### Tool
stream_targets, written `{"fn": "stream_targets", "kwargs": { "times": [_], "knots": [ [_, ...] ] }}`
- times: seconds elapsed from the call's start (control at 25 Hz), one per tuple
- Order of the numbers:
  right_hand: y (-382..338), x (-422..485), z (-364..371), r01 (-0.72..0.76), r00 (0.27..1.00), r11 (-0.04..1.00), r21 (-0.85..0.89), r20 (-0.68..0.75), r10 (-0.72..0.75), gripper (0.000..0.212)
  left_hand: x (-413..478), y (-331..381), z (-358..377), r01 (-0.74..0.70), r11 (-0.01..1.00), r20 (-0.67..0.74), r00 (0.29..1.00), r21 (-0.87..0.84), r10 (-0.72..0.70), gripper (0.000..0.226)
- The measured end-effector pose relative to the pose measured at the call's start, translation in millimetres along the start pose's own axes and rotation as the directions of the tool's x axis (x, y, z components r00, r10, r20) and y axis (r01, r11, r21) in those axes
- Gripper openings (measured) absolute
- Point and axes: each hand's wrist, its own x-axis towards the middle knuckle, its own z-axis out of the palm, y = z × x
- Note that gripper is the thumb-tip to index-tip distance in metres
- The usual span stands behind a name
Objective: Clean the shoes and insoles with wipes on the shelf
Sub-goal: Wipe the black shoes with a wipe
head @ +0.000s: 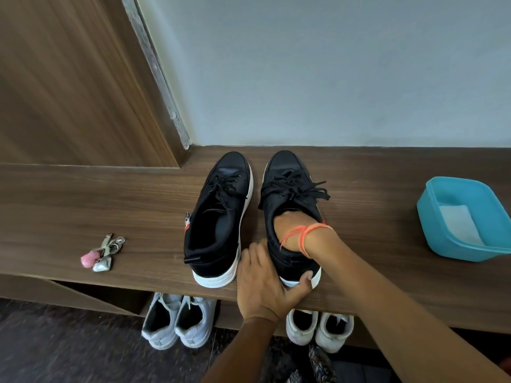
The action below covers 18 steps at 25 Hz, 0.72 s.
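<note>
Head view: we're seeing the left hand (pixel 262 283) gripping the heel of the right-side shoe (pixel 287 189), thumb hooking over the white sole. The right hand (pixel 285 224) is sitting wrist-deep inside that shoe. Its fingers are hidden, so we can't tell whether it's grasping an insole or nothing. Risk as we're reading it: the heel is sitting at the front edge of the shelf (pixel 110 203), so a hard tug on a stuck insole could be dragging the shoe off if the heel grip is slipping. Loose laces could be snagging too. The other shoe (pixel 218 217) is standing just beside. The wipe (pixel 456 222) is lying in the blue tub (pixel 435 236), well apart to the right, and a keyring (pixel 101 254) is lying at left. The shelf is running brown woodgrain along a pale wall (pixel 331 64), with a wood panel (pixel 69 78) at left and white sneakers (pixel 177 322) sitting underneath on a dark floor (pixel 69 352).
</note>
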Motion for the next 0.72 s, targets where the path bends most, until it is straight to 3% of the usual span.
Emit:
{"fn": "stream_targets", "kwargs": {
  "times": [0.16, 0.32, 0.44, 0.6, 0.72],
  "knots": [
    [-6, 8, -1, -0.068, 0.998, 0.998, 0.006, -0.004, 0.068, 0.036, 0, 0, 0, -0.008, 1.000, -0.008, 1.000, 0.017, 0.008, 0.069],
    [-7, 23, -5, -0.020, 0.986, 0.949, -0.316, 0.151, 0.071, 0.033, 0, 1, 0, -0.011, 1.000, -0.008, 1.000, 0.011, 0.011, 0.066],
    [-11, 22, -1, 0.008, 0.993, 0.888, -0.460, 0.108, 0.048, 0.019, 0, 0, -1, -0.015, 1.000, 0.005, 1.000, 0.013, 0.015, 0.065],
    [-3, 5, -3, 0.054, 0.997, 0.981, -0.184, 0.055, -0.045, 0.029, 0, -1, 0, -0.004, 0.999, 0.008, 1.000, 0.039, 0.004, 0.070],
    [5, 4, -6, -0.010, 0.998, 0.999, 0.052, 0.063, 0.006, 0.036, -1, 0, 0, -0.009, 0.999, 0.007, 1.000, 0.049, 0.009, 0.070]
  ]
}}
